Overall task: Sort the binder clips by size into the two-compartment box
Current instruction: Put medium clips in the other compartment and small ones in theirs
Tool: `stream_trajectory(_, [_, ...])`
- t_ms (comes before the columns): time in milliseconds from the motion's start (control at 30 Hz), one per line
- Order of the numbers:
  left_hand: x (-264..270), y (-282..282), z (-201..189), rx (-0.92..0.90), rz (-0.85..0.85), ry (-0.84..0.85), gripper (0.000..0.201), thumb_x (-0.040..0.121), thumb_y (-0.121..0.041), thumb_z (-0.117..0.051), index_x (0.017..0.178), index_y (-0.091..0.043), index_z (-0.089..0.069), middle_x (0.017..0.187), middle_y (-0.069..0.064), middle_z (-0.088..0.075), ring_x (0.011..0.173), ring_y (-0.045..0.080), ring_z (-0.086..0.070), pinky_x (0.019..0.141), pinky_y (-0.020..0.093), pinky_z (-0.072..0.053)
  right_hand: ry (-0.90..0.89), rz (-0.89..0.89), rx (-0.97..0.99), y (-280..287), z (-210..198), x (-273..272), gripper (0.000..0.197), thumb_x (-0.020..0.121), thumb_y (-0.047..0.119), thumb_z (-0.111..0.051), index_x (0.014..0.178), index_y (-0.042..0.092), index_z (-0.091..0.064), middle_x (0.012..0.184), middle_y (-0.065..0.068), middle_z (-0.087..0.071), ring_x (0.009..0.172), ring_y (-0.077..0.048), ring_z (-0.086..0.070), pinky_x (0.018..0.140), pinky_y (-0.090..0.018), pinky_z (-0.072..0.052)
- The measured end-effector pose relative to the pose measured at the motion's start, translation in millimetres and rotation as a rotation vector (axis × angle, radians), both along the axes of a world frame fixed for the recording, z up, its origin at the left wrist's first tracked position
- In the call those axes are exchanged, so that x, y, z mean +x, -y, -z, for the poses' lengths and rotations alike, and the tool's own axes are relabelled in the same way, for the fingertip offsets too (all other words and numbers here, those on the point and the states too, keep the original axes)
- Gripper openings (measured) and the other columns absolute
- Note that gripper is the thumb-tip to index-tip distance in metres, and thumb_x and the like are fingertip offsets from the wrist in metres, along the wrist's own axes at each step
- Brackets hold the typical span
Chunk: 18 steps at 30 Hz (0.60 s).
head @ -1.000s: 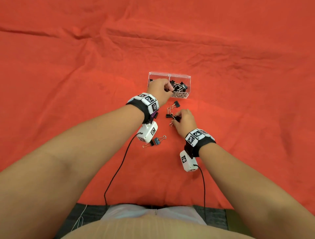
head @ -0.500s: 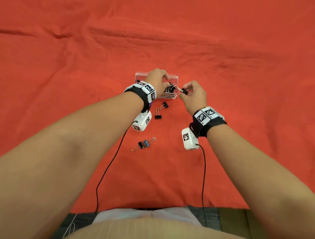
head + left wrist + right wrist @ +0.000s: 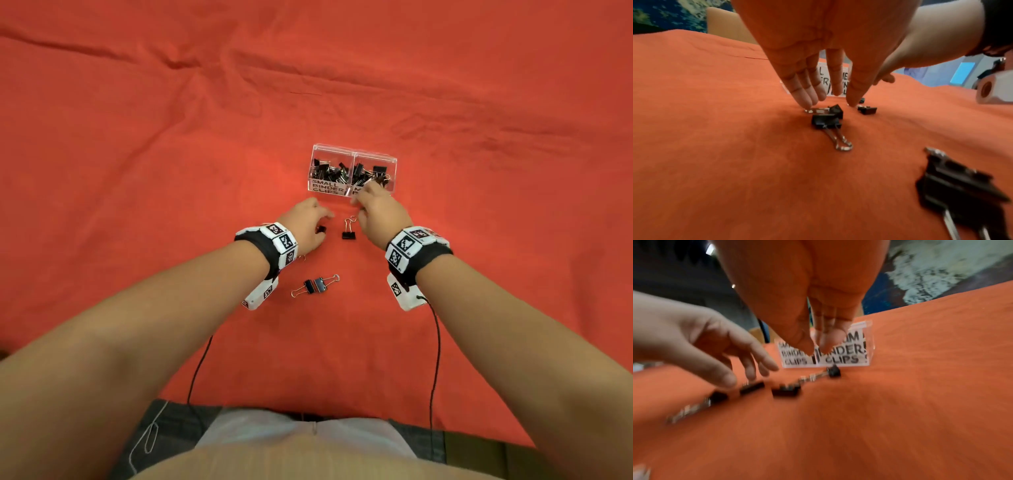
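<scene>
A clear two-compartment box point(image 3: 354, 150) holds black binder clips on both sides; its labels read SMALL BINDER CLIPS on the left and MEDIUM on the right. Loose clips lie on the cloth in front of it: one point(image 3: 348, 235) between my hands, a small one point(image 3: 322, 229) at my left fingers, and a joined pair point(image 3: 315, 285) nearer me. My left hand point(image 3: 830, 104) reaches down with straight fingers, its fingertips point(image 3: 807, 104) touching the cloth beside a clip point(image 3: 827, 121). My right hand point(image 3: 368, 195) hovers at the box's medium label, fingers extended and empty point(image 3: 817, 350).
A wrinkled red cloth point(image 3: 171, 171) covers the whole table. Black cables point(image 3: 436, 342) trail from both wrist cameras back to my body. The table's near edge point(image 3: 308, 411) runs just in front of my waist.
My left hand has come back from the box down to the loose clips. My right hand, which pinched a clip at the box half a second ago, now holds nothing.
</scene>
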<state>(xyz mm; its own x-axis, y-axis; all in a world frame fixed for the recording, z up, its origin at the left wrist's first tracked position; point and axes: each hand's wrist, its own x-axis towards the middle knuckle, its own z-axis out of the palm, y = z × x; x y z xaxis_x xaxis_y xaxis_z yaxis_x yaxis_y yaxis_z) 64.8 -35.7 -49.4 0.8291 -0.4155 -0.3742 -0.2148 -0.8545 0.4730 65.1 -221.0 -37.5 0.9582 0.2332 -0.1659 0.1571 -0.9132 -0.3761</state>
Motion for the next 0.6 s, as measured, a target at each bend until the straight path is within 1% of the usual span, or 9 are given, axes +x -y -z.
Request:
stream_trajectory(67, [-5,-2,8,0.043,0.030,0.006,0.049,0.087,-0.024,-0.060,0.134,-0.023,-0.049,0.120,0.005,-0.047,0.116,0.023,-0.047,0.095,0.037,-0.046,-0.111,-0.025,-0.106,1,10,-6,0.042,0.084,-0.002,-0.044,0.125,0.008,-0.051,0.132,-0.010,-0.044,0.112,-0.033,-0.053,0.086,-0.048,-0.052])
stream_trajectory(133, [-7,-1,13,0.071,0.045,0.014,0.049,0.087,-0.020,-0.060,0.134,-0.021,-0.049,0.121,0.008,-0.046,0.120,0.026,-0.044,0.096,0.043,-0.047,-0.171,0.003,-0.163,6,16,-10,0.050,0.085,-0.005,-0.041,0.133,0.009,-0.043,0.136,-0.011,-0.041,0.120,-0.034,-0.048,0.091,-0.047,-0.049])
stream_trajectory(167, [-7,0,14,0.077,0.047,0.017,0.048,0.087,-0.018,-0.060,0.133,-0.019,-0.050,0.122,0.009,-0.046,0.121,0.027,-0.043,0.097,0.044,-0.046,-0.172,0.024,-0.167,7,19,-11,0.049,0.085,-0.005,-0.041,0.132,0.009,-0.044,0.134,-0.011,-0.043,0.119,-0.034,-0.048,0.090,-0.046,-0.049])
stream_trajectory(267, [-7,1,13,0.084,0.039,0.037,0.039,0.088,-0.018,-0.060,0.127,-0.014,-0.053,0.121,0.010,-0.048,0.122,0.028,-0.045,0.099,0.044,-0.046,-0.143,0.098,-0.149,8,22,-15,0.032,0.086,0.000,-0.044,0.117,0.003,-0.051,0.121,-0.015,-0.049,0.110,-0.037,-0.051,0.082,-0.044,-0.047])
stream_trajectory(333, [-7,-1,10,0.060,0.000,0.066,0.035,0.089,-0.022,-0.060,0.122,-0.011,-0.054,0.119,0.010,-0.049,0.119,0.027,-0.046,0.097,0.043,-0.046,-0.147,0.144,-0.125,10,23,-19,0.027,0.085,0.006,-0.048,0.111,0.000,-0.053,0.118,-0.017,-0.050,0.107,-0.037,-0.052,0.083,-0.044,-0.048])
stream_trajectory(400, [-6,-5,5,0.000,-0.069,0.095,0.034,0.088,-0.022,-0.059,0.118,-0.009,-0.054,0.117,0.011,-0.051,0.113,0.027,-0.050,0.095,0.041,-0.047,-0.147,0.185,-0.072,12,23,-22,0.026,0.084,0.010,-0.053,0.108,0.001,-0.055,0.116,-0.017,-0.052,0.106,-0.036,-0.053,0.086,-0.044,-0.048])
stream_trajectory(467, [-6,-12,-1,-0.051,-0.136,0.099,0.034,0.086,-0.021,-0.059,0.117,-0.008,-0.055,0.116,0.011,-0.054,0.106,0.028,-0.055,0.092,0.039,-0.047,-0.139,0.216,-0.015,11,21,-26,0.024,0.084,0.014,-0.055,0.105,0.004,-0.056,0.113,-0.016,-0.054,0.103,-0.034,-0.055,0.085,-0.040,-0.047])
stream_trajectory(533, [-9,-20,-5,-0.054,-0.153,0.086,0.034,0.085,-0.021,-0.058,0.117,-0.009,-0.055,0.114,0.010,-0.056,0.102,0.028,-0.057,0.091,0.038,-0.048,-0.117,0.247,0.053,6,17,-29,0.021,0.084,0.016,-0.056,0.102,0.005,-0.057,0.109,-0.014,-0.056,0.098,-0.030,-0.056,0.082,-0.038,-0.047])
stream_trajectory(600, [-14,-28,-6,-0.034,-0.127,0.058,0.037,0.085,-0.020,-0.057,0.121,-0.010,-0.053,0.116,0.010,-0.055,0.105,0.027,-0.056,0.093,0.037,-0.047,-0.099,0.255,0.114,-3,14,-31,0.019,0.083,0.017,-0.057,0.099,0.007,-0.057,0.105,-0.013,-0.057,0.096,-0.029,-0.057,0.083,-0.039,-0.049])
